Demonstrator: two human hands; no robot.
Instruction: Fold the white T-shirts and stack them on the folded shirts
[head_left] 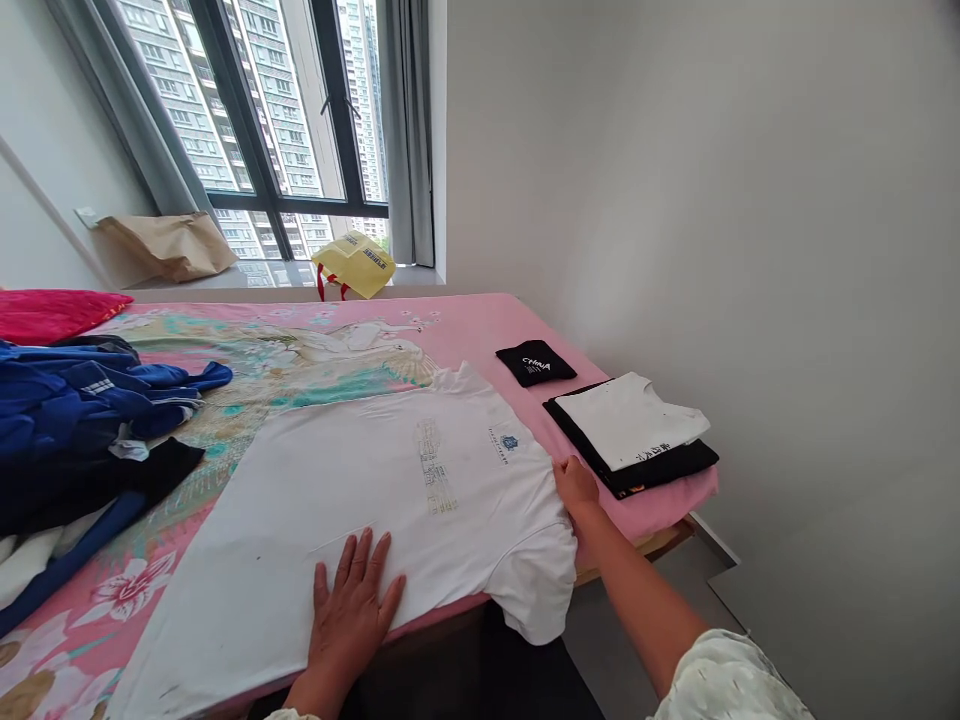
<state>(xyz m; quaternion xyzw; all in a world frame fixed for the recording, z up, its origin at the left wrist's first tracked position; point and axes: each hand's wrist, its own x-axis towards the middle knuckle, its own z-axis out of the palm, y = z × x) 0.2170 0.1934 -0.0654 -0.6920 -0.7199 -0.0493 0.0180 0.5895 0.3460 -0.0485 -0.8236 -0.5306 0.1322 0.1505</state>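
Note:
A white T-shirt (300, 490) lies spread out on the bed, its hem toward the left and its collar toward the right. Small printed text and a blue emblem show on its upper part. One sleeve hangs over the bed's near edge. My left hand (354, 600) rests flat on the shirt near that edge, fingers spread. At the shoulder end, the fingers of my right hand (576, 484) are closed on the shirt's edge; the fingertips are partly hidden.
A folded black garment (535, 363) and a stack of folded shirts (630, 420) lie to the right on the pink bed sheet (480, 315). Blue and dark clothes (90, 400) are heaped at left. A paper bag (169, 247) and a yellow bag (356, 263) are by the window.

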